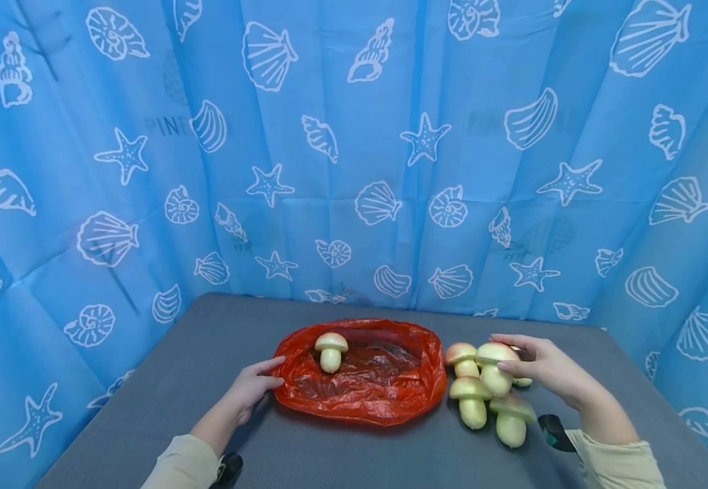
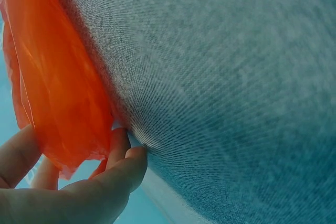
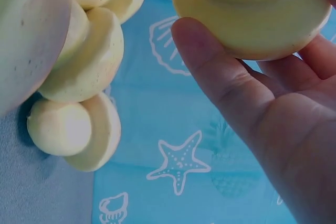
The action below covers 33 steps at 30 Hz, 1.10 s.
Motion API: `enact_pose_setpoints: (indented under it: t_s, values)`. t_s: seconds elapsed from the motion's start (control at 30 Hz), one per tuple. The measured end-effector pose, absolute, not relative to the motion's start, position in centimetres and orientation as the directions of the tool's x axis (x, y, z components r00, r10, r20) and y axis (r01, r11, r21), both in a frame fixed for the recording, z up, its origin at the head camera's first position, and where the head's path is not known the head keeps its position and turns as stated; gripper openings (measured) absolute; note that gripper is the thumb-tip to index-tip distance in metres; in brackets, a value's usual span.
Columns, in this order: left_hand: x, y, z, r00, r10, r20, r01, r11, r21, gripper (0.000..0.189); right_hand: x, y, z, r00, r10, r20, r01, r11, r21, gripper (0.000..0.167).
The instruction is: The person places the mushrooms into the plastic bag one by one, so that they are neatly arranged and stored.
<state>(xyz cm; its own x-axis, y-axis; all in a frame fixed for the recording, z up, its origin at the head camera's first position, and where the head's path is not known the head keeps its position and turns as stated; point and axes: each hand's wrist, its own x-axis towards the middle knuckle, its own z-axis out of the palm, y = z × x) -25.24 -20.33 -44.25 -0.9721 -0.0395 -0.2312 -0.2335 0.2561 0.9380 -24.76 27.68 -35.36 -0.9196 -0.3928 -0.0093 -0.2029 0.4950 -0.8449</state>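
A red plastic bag (image 1: 363,411) lies spread with its mouth facing up, and one pale mushroom (image 1: 331,352) sits inside near its left end. My left hand (image 1: 255,386) holds the bag's left rim; in the left wrist view the thin red plastic (image 2: 63,93) passes between my thumb and fingers. To the right of the bag, my right hand (image 1: 543,367) grips a mushroom (image 1: 496,373) by its cap, raised over a cluster of similar ones. In the right wrist view my thumb presses the held mushroom's cap (image 3: 252,35), and the other fingers are partly hidden behind it.
Loose mushrooms crowd together beside the bag: one at the back left (image 1: 461,356), one at the front left (image 1: 471,404), one at the front right (image 1: 511,421), another partly hidden. A grey cloth-covered table (image 1: 342,455) carries everything. Behind it hangs a blue shell-print curtain (image 1: 354,149).
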Motion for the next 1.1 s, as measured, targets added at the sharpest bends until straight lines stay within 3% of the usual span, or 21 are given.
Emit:
enact_pose_setpoints:
  t_s: [1.1]
  values:
    - [-25.4,-20.3,-44.5,-0.972,-0.058,-0.226,-0.233,0.251,0.939,0.051,-25.8,24.8,-35.0,-0.919,-0.392,0.034,-0.227,0.458,-0.86,0.06]
